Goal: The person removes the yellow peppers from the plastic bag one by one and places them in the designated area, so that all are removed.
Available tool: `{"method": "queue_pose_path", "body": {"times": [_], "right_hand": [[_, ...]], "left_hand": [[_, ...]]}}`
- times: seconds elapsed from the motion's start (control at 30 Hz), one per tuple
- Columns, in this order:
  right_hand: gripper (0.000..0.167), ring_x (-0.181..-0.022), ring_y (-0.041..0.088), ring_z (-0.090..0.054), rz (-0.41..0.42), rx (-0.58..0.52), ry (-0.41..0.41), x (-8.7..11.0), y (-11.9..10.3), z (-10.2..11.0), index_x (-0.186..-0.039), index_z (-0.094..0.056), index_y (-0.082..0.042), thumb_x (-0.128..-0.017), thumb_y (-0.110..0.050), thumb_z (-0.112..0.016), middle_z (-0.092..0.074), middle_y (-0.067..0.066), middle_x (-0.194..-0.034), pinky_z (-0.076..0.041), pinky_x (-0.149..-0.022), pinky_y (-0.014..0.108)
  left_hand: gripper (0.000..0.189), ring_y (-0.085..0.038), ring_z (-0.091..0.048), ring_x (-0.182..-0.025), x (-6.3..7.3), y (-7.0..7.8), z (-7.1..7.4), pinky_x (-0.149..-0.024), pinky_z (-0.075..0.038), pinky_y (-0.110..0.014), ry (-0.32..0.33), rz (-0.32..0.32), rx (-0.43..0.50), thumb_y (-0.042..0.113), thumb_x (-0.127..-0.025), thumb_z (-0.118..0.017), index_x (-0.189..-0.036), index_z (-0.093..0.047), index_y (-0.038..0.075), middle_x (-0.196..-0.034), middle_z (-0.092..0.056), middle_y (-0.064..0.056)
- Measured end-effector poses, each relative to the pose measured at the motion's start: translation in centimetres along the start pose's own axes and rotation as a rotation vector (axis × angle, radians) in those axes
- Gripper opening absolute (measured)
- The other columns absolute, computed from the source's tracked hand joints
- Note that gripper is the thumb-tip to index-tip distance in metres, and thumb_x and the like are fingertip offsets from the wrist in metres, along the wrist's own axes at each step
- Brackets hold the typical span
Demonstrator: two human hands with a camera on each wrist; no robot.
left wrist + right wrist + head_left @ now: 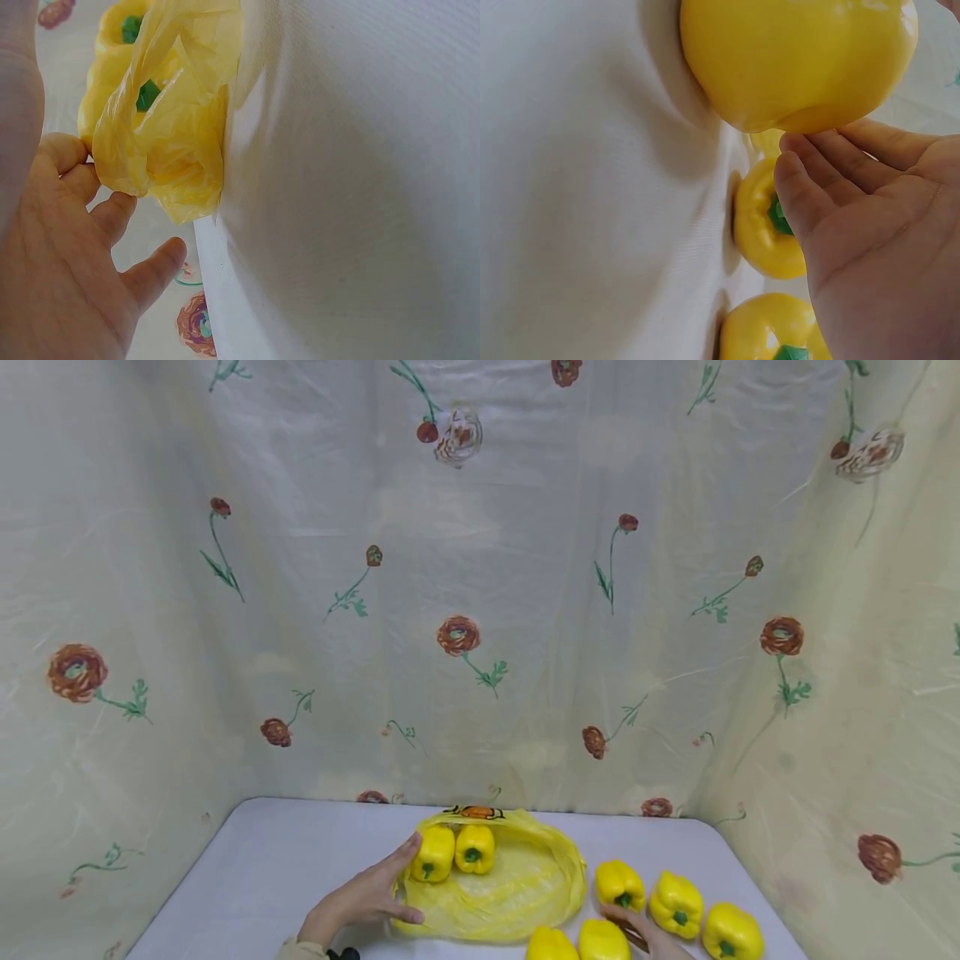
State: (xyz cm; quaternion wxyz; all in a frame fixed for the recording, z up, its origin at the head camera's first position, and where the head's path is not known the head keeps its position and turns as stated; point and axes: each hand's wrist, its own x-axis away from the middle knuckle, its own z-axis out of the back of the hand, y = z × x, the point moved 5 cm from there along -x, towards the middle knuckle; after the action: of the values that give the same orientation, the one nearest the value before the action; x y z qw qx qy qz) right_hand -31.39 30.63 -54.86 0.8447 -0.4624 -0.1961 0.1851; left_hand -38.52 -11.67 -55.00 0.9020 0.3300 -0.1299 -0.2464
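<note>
Inside crinkled plastic bag (pixel 517 887), glossy peppers (pixel 476 841)

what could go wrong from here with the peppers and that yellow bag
The thin yellow bag could sag shut, since the left grip seems only to touch its edge. The right grip is among closely spaced loose peppers, so a neighbour might get knocked and roll.

A pale curtain (pixel 525 568) printed with red flowers (pixel 459 636) is hanging behind and on both sides of a white table (pixel 300 852), closing it in like a booth. It is screening off the surroundings, leaving it unclear whether this is a home, lab or workshop.
</note>
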Motion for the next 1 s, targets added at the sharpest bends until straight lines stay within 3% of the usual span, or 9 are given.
{"method": "queue_pose_path", "body": {"times": [0.07, 0.17, 0.37, 0.63, 0.87, 1.0], "right_hand": [[0.074, -0.128, 0.018, -0.051, -0.036, 0.017, 0.018, -0.1, -0.1, 0.0, -0.145, -0.031, 0.009, -0.093, -0.032, -0.064, -0.038, 0.034, -0.145, -0.047, -0.103, 0.038], [0.077, -0.131, 0.048, -0.041, -0.095, 0.024, 0.048, -0.1, -0.2, 0.0, -0.144, -0.033, 0.008, -0.091, -0.036, -0.066, -0.04, 0.032, -0.144, -0.038, -0.104, 0.061], [0.08, -0.132, 0.05, -0.038, -0.205, 0.018, 0.091, 0.0, -0.2, 0.2, -0.145, -0.036, 0.002, -0.086, -0.041, -0.071, -0.04, 0.027, -0.147, -0.036, -0.103, 0.064], [0.077, -0.136, 0.051, -0.03, -0.174, -0.061, 0.037, -0.2, -1.0, 0.7, -0.148, -0.03, 0.002, -0.091, -0.038, -0.065, -0.033, 0.029, -0.15, -0.032, -0.106, 0.064], [0.078, -0.135, 0.045, -0.037, -0.148, 0.004, 0.087, -0.5, -2.3, 0.8, -0.148, -0.033, -0.003, -0.09, -0.039, -0.068, -0.037, 0.023, -0.151, -0.035, -0.104, 0.064], [0.074, -0.136, 0.045, -0.036, -0.078, 0.045, 0.101, -0.9, -3.6, 0.9, -0.148, -0.033, -0.002, -0.092, -0.039, -0.065, -0.036, 0.022, -0.151, -0.034, -0.106, 0.063]], "left_hand": [[0.114, -0.037, -0.017, -0.148, 0.0, 0.0, -0.1, -0.112, -0.025, -0.063, 0.0, 0.005, 0.002, 0.057, -0.076, -0.074, -0.157, -0.002, 0.019, -0.164, -0.003, -0.006], [0.115, -0.038, -0.016, -0.147, 0.0, -0.1, -0.2, -0.113, -0.024, -0.063, -0.003, 0.008, 0.01, 0.057, -0.075, -0.074, -0.156, -0.001, 0.019, -0.164, -0.002, -0.006], [0.115, -0.038, -0.015, -0.148, 0.0, -0.1, -0.2, -0.113, -0.023, -0.063, -0.009, 0.009, 0.026, 0.054, -0.076, -0.075, -0.156, -0.001, 0.019, -0.164, -0.002, -0.006], [0.116, -0.038, -0.016, -0.148, 0.0, -0.2, -0.2, -0.113, -0.024, -0.063, 0.001, 0.023, 0.018, 0.057, -0.074, -0.075, -0.156, -0.001, 0.021, -0.164, -0.002, -0.006], [0.115, -0.037, -0.015, -0.148, 0.1, -0.1, -0.2, -0.114, -0.023, -0.062, 0.005, 0.006, 0.012, 0.055, -0.076, -0.074, -0.156, -0.001, 0.019, -0.164, -0.002, -0.006], [0.115, -0.037, -0.015, -0.148, 0.1, 0.0, 0.0, -0.114, -0.023, -0.062, 0.008, 0.003, 0.008, 0.055, -0.075, -0.074, -0.157, -0.002, 0.02, -0.164, -0.002, -0.006]]}}
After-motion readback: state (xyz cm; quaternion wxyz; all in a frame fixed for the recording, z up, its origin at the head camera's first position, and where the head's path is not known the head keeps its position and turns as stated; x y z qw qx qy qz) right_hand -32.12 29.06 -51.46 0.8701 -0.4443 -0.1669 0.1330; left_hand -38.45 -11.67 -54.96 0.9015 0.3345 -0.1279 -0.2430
